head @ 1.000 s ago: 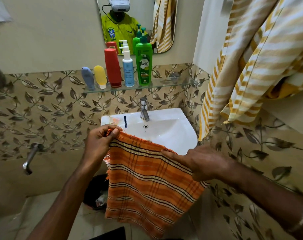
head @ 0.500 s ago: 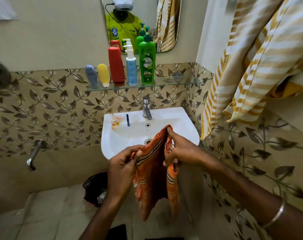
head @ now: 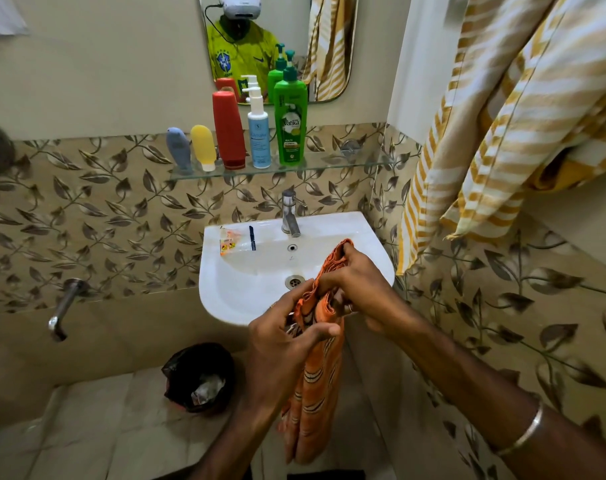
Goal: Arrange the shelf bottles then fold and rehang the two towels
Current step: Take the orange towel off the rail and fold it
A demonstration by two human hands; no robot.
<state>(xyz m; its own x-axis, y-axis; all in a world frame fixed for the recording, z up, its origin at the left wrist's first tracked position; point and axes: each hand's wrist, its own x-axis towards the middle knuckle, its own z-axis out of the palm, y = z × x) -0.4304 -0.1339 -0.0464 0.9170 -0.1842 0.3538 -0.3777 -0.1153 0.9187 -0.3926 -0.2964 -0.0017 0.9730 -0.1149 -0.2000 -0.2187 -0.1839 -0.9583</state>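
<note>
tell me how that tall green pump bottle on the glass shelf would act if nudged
The green pump bottle stands tallest in the row on a narrow base, so it would probably tip rather than slide. On the smooth glass shelf it might skid slightly first.

head cam — worn, looks forward-down | close over sink (head: 225, 292) | faces mirror (head: 332, 46) wall

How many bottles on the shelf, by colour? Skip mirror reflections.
Blue-grey: 1
Yellow: 1
Red: 1
White-and-blue spray: 1
Green: 1
Total: 5
</note>
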